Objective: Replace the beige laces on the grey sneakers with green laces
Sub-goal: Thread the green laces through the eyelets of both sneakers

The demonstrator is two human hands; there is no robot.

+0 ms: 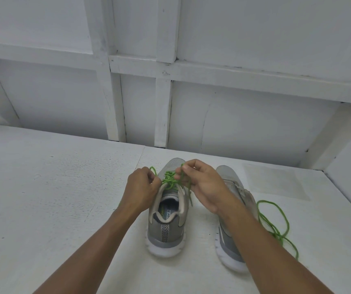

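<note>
One wide white painted desk (64,209) carries everything. On it stand two sneakers side by side, heels toward you and toes toward the white panelled wall (244,124), so their long axis runs straight away from your body. The left grey mesh sneaker (166,236) is in full view between your forearms. The right grey mesh sneaker (230,177) is partly hidden under your right forearm, and I cannot tell what lace it has.

Your left hand (140,187) and your right hand (204,185) are both over the throat of the left sneaker, one at each side and about equally near to it. A loose green cord lace (265,201) lies in curls on the desk just to the right of the right sneaker, nearer to your right hand. The threaded green cord lace (169,181) crosses the eyelets of the left sneaker, between the two hands. Your left fingers (151,179) are curled and pinch one end of it, which makes a small loop upward. Your right fingers (186,169) pinch the other end, which hangs down beside the shoe collar.

I judge that you are at the knot or the last tightening, so the pull should go outward, across the shoe axis, each hand to its own side.
</note>
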